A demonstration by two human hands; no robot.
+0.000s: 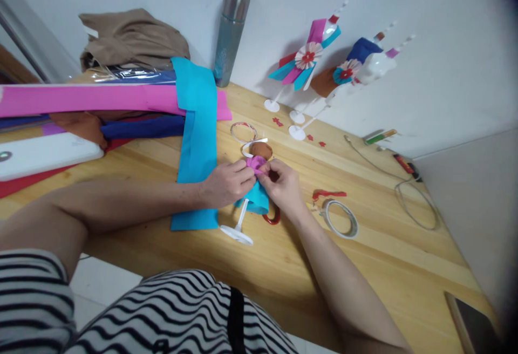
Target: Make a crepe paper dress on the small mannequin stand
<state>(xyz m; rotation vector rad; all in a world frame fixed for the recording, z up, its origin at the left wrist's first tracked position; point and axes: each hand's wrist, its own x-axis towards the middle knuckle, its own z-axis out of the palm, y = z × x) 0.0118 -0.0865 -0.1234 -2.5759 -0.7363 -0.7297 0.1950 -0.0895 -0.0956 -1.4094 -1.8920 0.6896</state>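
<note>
Hands: left hand (227, 182) and right hand (283, 182) together, pinching pink paper (254, 163).
Below: white stand (238, 228) on worktop (364, 257).

Legible text: none in the head view.
Flask (231, 30): faint markings low on the teal body, too small to read.
Marker pen (379, 137): green and white barrel, print not resolvable.
White board (44, 154): one small round mark at its left end, no characters readable.
Tape roll (342, 218): no print visible on the ring.
Felt sheets (198, 127): plain colours, no labels or numbers.
</note>
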